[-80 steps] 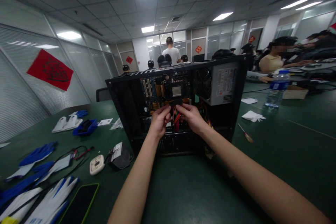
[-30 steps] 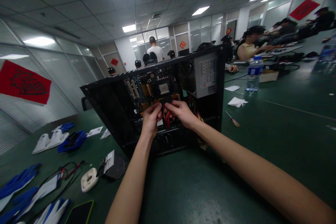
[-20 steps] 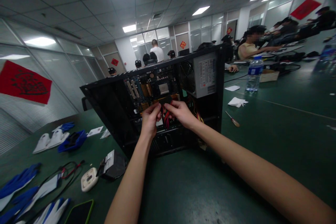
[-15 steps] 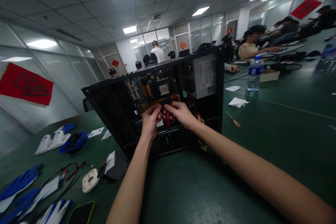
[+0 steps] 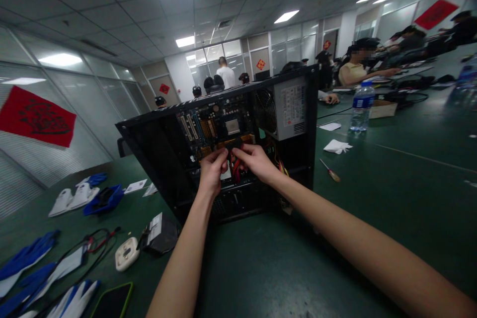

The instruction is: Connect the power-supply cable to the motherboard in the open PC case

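Observation:
An open black computer case (image 5: 246,203) stands upright on the green table, its inside facing me. Within it are a motherboard (image 5: 219,124) with a bare silver square (image 5: 232,125) and, at upper right, a grey power supply (image 5: 291,107). My left hand (image 5: 213,170) is closed in a pinch before the lower motherboard; what lies in its fingertips is too dark to name. Close beside it, my right hand (image 5: 258,161) pinches a dark connector end with red and black cables (image 5: 236,169) hanging below. More coloured wires (image 5: 282,166) hang behind the right wrist.
To the left lie blue-and-white gloves (image 5: 30,256), a blue tray (image 5: 104,199), a white round-cornered gadget (image 5: 127,254), a black boxy part (image 5: 160,233) and a green-edged phone (image 5: 113,300). Rightward are a screwdriver (image 5: 330,171), crumpled tissue (image 5: 337,146), a water bottle (image 5: 361,107) and a seated person (image 5: 354,72).
Both hands keep their pinch at nearly the same spot, the left one shifted very slightly. The view has moved a little; nothing else visibly differs.

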The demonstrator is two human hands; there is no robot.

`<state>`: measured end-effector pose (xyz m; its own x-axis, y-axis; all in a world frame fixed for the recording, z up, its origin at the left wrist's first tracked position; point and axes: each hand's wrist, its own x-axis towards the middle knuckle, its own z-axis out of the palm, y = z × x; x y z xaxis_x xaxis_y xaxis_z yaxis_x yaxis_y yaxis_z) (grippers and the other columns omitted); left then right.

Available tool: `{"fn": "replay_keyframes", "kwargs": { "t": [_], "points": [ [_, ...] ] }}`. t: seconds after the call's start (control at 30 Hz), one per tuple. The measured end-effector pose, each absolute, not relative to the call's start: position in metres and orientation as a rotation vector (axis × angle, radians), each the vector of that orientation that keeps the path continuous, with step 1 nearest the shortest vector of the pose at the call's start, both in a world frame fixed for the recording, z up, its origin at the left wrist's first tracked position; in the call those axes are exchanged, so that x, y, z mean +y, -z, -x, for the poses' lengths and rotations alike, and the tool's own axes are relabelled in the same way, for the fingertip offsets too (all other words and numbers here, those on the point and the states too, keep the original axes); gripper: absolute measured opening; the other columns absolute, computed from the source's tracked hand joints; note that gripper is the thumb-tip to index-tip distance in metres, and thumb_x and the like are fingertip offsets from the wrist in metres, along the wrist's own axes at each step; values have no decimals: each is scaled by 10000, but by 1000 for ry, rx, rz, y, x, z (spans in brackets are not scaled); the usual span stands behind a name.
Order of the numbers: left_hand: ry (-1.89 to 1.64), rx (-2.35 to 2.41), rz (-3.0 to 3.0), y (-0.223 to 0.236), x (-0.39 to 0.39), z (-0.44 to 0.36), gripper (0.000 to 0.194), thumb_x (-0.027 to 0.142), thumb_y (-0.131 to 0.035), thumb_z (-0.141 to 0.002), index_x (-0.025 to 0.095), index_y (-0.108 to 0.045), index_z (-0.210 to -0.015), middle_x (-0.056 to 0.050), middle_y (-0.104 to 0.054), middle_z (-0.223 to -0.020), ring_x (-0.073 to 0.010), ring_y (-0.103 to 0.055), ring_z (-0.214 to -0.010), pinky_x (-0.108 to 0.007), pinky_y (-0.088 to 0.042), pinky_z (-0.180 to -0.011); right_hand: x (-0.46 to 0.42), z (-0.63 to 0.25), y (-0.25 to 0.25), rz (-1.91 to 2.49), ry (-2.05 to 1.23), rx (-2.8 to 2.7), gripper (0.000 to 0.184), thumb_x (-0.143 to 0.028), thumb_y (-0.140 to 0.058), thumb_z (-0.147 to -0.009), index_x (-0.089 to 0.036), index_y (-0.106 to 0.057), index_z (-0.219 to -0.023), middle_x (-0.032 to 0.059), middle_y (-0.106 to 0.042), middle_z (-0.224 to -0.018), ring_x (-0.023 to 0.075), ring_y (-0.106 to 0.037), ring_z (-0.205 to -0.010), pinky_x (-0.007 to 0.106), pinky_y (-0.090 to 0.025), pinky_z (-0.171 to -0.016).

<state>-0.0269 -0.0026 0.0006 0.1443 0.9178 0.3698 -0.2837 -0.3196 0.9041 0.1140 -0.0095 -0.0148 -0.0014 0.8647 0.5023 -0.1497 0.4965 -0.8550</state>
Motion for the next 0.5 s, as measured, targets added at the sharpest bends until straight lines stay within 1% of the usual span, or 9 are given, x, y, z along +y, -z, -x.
{"fn": "replay_keyframes", "kwargs": {
  "t": [0.2, 0.4, 0.5],
  "points": [
    [-1412, 696, -1359, -1, -3, 26, 352, 444, -827, -662, 136, -667, -718, 80, -396, -465, -42, -302, -428, -197, -192, -439, -13, -115, 13, 678, -905, -1347, 448, -619, -707, -749, -184, -617, -685, -23, -558, -587, 107, -485, -481, 246, -366, -463],
    [-1428, 715, -1369, -1, -3, 26, 331, 417, -817, -671, 140, -637, -655, 73, -402, -470, -42, -302, -438, -203, -185, -447, -9, -114, 17, 728, -846, -1375, 432, -596, -683, -780, -188, -596, -668, -22, -545, -563, 124, -486, -492, 256, -362, -470],
    [-1433, 727, -1383, 0, -3, 26, 314, 409, -810, -677, 140, -649, -671, 74, -403, -470, -45, -299, -441, -205, -188, -453, -7, -114, 18, 751, -835, -1380, 445, -609, -678, -778, -192, -573, -664, -24, -534, -552, 130, -486, -489, 258, -365, -464]
  ]
}}
